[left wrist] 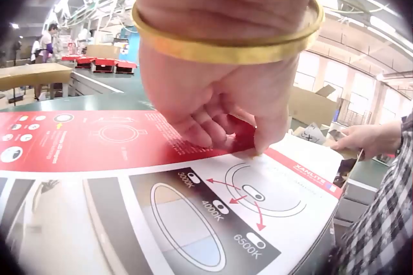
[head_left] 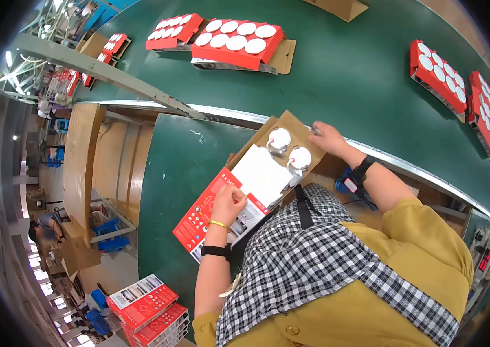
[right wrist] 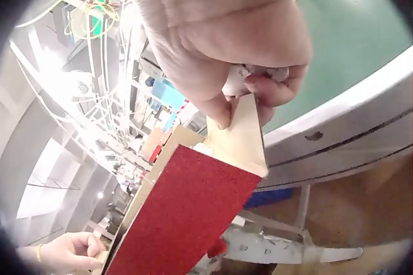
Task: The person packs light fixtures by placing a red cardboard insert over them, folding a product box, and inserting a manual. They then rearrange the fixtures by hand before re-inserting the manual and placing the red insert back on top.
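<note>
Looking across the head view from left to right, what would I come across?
Wooden bench, stack of red-and-white boxes, the person's left hand, two round white pieces, the right hand, red tray of white discs, outermost red tray.

Two hands (head_left: pixel 228 205), one open carton (head_left: pixel 201 220), two white discs (head_left: pixel 280 137) in it, one yellow bracelet (head_left: pixel 218 223), two black wristbands (head_left: pixel 216 251) are counted.
</note>
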`<state>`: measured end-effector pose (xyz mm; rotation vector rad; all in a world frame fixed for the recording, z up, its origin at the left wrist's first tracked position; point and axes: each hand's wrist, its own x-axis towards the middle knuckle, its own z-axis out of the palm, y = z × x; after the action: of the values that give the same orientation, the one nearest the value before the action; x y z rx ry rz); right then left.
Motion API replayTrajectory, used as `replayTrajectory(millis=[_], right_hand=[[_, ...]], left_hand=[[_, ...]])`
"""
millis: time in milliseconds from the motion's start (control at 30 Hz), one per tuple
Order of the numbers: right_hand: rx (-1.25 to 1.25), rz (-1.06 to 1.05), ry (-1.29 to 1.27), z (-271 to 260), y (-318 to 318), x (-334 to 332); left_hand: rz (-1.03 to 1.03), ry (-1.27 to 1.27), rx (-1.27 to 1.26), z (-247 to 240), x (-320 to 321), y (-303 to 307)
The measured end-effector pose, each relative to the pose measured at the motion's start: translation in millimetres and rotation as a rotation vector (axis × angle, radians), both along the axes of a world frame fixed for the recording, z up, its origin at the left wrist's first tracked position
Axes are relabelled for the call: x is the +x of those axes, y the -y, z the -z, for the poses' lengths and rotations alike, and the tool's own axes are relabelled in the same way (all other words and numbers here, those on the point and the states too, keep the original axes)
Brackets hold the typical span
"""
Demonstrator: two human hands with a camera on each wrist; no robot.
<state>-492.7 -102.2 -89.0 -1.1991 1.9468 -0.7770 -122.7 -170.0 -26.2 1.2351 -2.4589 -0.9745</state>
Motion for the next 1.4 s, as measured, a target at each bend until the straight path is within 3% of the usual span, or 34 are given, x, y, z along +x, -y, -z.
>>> replayTrajectory(millis=[233, 267, 300, 333, 367, 400, 467, 500, 533, 567, 667, 733, 800, 833, 867, 900, 967, 1033, 1100, 1167, 1233, 1300, 1400], right_hand=[[-0.108, -0.075, -0.096, -1.8, 34.5, 22.8], [-0.244, -0.111, -0.25, 5.3, 39.6, 24.2], [-0.303, -0.124, -0.297, 1.5, 44.8, 23.0], [-0.369, -0.147, -0.336, -13.4, 54.8, 30.7], [-0.418, -0.109, -0.211, -51.9, 53.5, 52.5], [-0.462, -0.234, -0.075, -65.1, 53.4, 68.9], [-0.157, -0.451, 0.426, -114.9, 42.3, 124.2], [-0.089, -0.621, 0.602, -129.4, 35.7, 149.1], [0.065, -0.686, 0.847, -129.3, 32.7, 176.0], [0.135, -0.763, 0.92, -135.8, 27.1, 196.1], [0.178, -0.942, 0.818, -139.1, 22.8, 224.5], [-0.072, -1.013, 0.558, -128.0, 34.7, 208.6], [-0.175, -0.705, 0.359, -105.7, 52.6, 162.9], [-0.087, -0.502, 0.316, -92.5, 65.2, 133.2], [-0.295, -0.345, 0.066, -71.5, 66.7, 102.3], [-0.3, -0.226, -0.143, -60.0, 66.1, 76.0], [-0.288, -0.132, -0.119, -15.2, 65.7, 31.2], [0.092, -0.038, 0.096, 8.1, 51.5, -1.3], [0.219, 0.185, 0.398, -39.9, 29.7, 38.1], [0.186, 0.138, 0.694, 1.8, 29.4, 19.0], [0.138, 0.112, 0.659, 11.7, 29.8, 17.4], [0.13, 0.082, 0.509, -8.6, 29.0, 26.8], [0.128, -0.028, 0.237, -16.4, 38.5, 33.8]], left_hand=[[-0.228, 0.107, -0.072, 5.7, 40.6, 2.1], [-0.219, 0.12, -0.084, 4.1, 45.0, 1.6], [-0.216, 0.082, -0.294, 3.1, 45.0, -3.2], [-0.252, 0.014, -0.304, -9.2, 39.0, -8.8], [-0.266, -0.025, -0.315, -19.8, 31.9, -13.3], [-0.291, -0.128, -0.245, -22.7, 26.1, -21.7], [-0.404, -0.466, 0.413, -50.6, 8.6, -44.7], [-0.398, -0.628, 0.578, -55.8, 7.2, -57.1], [-0.368, -0.596, 0.594, -60.2, 12.7, -64.7], [-0.33, -0.562, 0.615, -62.2, 19.6, -71.9], [-0.431, -0.583, 0.521, -61.1, 62.9, -106.8], [-0.677, -0.524, 0.564, -52.6, 116.4, -138.1], [-1.07, -0.6, 0.455, -15.3, 185.4, -183.6], [-1.267, -0.601, 0.373, 11.1, 223.6, -211.6], [-1.34, -0.475, 0.318, 39.0, 267.4, -242.1], [-1.374, -0.444, 0.389, 60.7, 307.5, -271.7], [-1.506, -0.372, 0.359, 74.7, 332.8, -303.7], [-1.563, -0.229, 0.333, 60.3, 328.2, -309.7], [-1.339, 0.349, 0.027, 90.7, 363.6, -317.0], [-1.48, 0.505, -0.093, 63.0, 347.6, -286.4], [-1.43, 0.355, -0.216, 37.3, 318.7, -243.2], [-1.164, 0.073, -0.347, 8.1, 262.2, -185.1], [-0.756, -0.007, -0.334, -7.2, 175.5, -110.1]])
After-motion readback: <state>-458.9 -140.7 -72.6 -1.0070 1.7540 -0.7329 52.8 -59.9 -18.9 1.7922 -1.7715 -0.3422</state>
